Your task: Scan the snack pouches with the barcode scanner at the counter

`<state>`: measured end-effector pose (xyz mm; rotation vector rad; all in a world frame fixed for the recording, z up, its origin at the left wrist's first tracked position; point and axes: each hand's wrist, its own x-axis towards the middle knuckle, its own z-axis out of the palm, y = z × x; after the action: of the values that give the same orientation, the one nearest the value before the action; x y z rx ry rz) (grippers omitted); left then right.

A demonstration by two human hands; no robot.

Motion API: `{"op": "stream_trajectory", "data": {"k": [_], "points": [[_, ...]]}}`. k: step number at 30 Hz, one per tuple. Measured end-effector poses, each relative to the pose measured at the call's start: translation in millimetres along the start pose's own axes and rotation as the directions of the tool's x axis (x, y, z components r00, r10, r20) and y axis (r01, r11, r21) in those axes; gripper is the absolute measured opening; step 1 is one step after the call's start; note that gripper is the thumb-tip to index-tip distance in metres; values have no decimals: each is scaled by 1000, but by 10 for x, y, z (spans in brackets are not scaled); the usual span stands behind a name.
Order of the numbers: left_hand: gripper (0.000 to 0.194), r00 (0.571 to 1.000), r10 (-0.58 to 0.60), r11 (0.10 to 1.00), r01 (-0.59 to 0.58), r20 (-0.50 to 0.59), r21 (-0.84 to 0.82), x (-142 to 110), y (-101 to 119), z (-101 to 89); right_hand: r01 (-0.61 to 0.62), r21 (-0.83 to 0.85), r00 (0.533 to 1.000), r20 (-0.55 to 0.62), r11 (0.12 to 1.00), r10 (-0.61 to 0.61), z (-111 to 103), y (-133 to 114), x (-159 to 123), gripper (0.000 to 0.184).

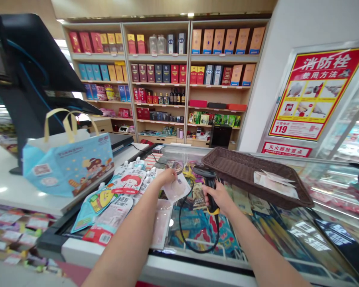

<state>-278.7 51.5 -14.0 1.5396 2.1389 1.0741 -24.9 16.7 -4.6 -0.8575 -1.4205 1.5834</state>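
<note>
My left hand is closed on a pale, translucent spout pouch and holds it up above the glass freezer lid. My right hand grips the yellow-and-black handle of a barcode scanner, whose dark head points left at the pouch. The scanner's black cable loops down over the glass. Several more printed spout pouches lie spread on the lid to the left of my left arm.
A brown wicker tray with paper slips rests on the freezer at the right. A light blue tote bag with yellow handles stands on the white counter by a black checkout terminal. Shelves of boxed goods line the back wall.
</note>
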Motion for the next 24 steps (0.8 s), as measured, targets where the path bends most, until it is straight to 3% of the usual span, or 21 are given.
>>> {"op": "stream_trajectory", "data": {"k": [2,4,6,10,17,24], "points": [[6,994,-51,997,45,-94,-65,3,-3,22,4,-3,1000,11,1000,-4,2,-7,-32,38],[6,953,-124,980,74,-277,-183,8,2,56,-9,-17,1000,23,1000,9,14,-17,-52,39],[8,919,-182,954,79,-349,-289,14,13,101,-18,-28,999,45,999,19,27,-22,-59,40],[4,927,-187,918,47,-326,-394,2,76,186,3,-25,998,68,1000,-1,44,-5,-49,41],[6,938,-122,931,-5,-324,-365,-102,248,196,34,-34,995,93,999,-31,76,57,-58,37],[7,947,-99,942,-9,-304,-336,-151,286,181,59,-53,991,127,997,-52,90,87,-55,35]]}}
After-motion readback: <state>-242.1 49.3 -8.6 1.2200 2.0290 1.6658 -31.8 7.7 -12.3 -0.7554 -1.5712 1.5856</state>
